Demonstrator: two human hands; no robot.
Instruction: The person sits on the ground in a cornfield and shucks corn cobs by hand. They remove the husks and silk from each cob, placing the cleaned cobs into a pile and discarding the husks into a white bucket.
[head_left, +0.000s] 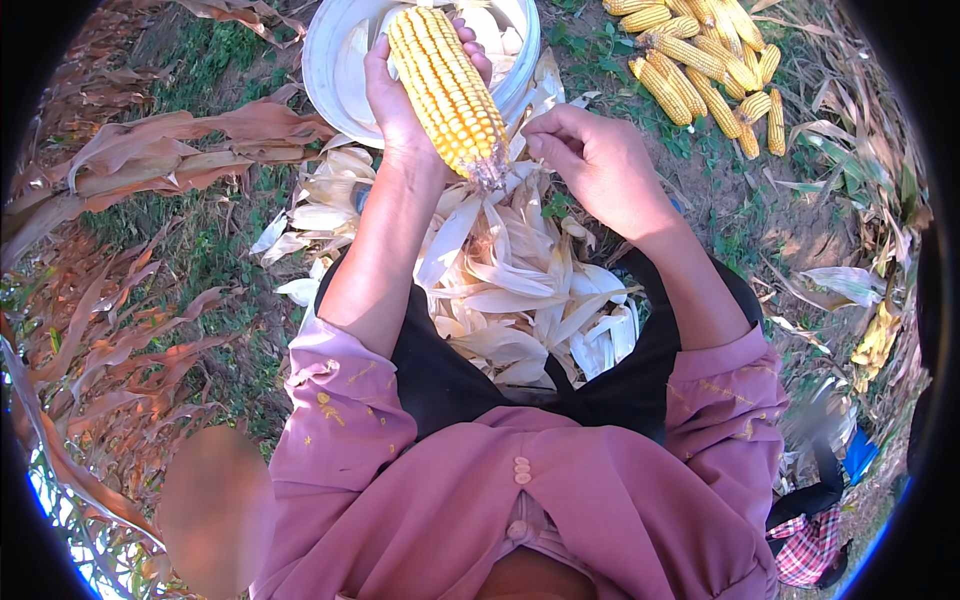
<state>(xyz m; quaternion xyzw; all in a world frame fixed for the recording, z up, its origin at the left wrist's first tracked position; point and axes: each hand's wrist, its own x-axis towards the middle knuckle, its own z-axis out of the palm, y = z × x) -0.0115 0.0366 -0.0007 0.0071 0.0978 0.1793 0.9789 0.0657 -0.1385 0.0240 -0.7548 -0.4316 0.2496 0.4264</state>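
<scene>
A husked ear of yellow corn (446, 90) lies in my left hand (397, 105), its dark, dry silk tip pointing down towards me. The fingers wrap around its upper part, over a white plastic bucket (322, 82) that holds pale husks. Just right of the ear's lower end is my right hand (592, 161), thumb and fingers curled together; whether something thin is between them cannot be told. Below the ear, a heap of dry corn husks (517, 277) lies between my legs.
A pile of husked corn ears (705, 67) lies on the ground at the upper right. Dry corn stalks and leaves (187, 154) stretch in from the left. Another person in a checked garment (810, 544) is at the lower right, near a blue item (859, 456).
</scene>
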